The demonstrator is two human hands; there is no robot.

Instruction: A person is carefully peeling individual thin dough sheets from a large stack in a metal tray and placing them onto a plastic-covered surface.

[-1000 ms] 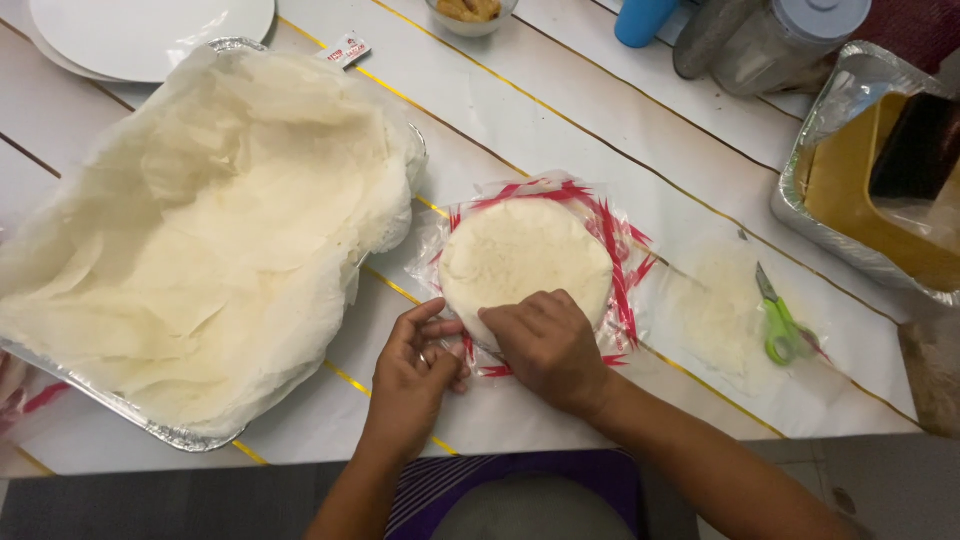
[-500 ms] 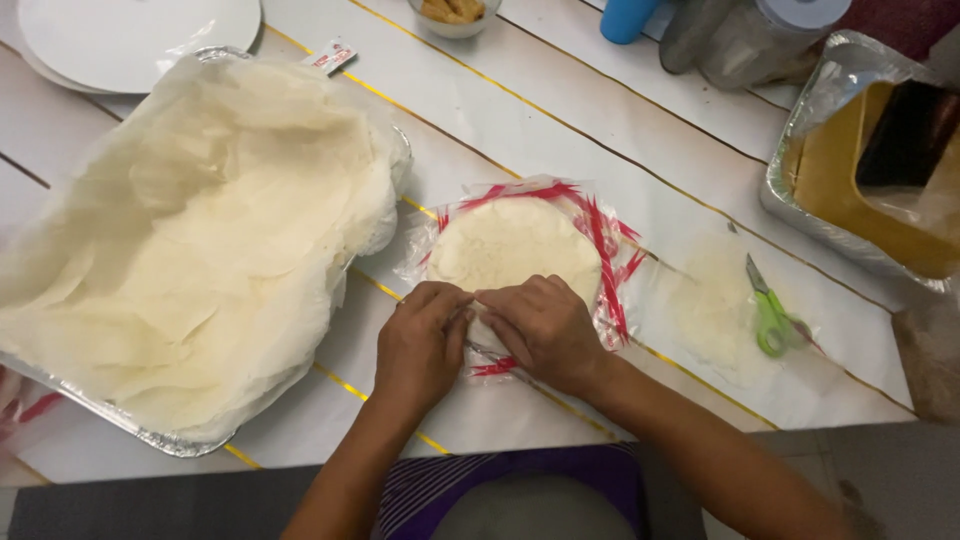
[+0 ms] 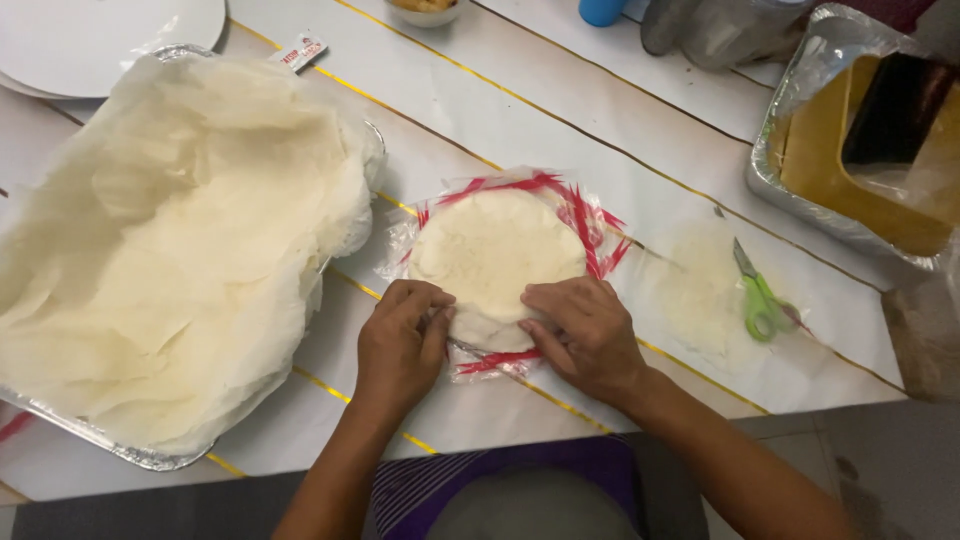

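A round, pale flat piece of dough (image 3: 495, 250) lies on a clear plastic wrapper with red stripes (image 3: 590, 225) in the middle of the table. My left hand (image 3: 400, 345) pinches the near-left edge of the wrapper and dough. My right hand (image 3: 580, 335) rests fingers-down on the near-right edge of the dough, pressing it. Both hands touch the same piece, close together.
A large foil tray (image 3: 120, 445) lined with crumpled white paper (image 3: 170, 250) fills the left. Green-handled scissors (image 3: 760, 300) lie to the right beside a floury patch (image 3: 700, 290). Another foil tray (image 3: 800, 200) sits at the back right, a white plate (image 3: 100, 40) back left.
The view has shifted slightly. My hands stay at the near edge of the dough, with the left fingers now curled tighter on the wrapper's edge.
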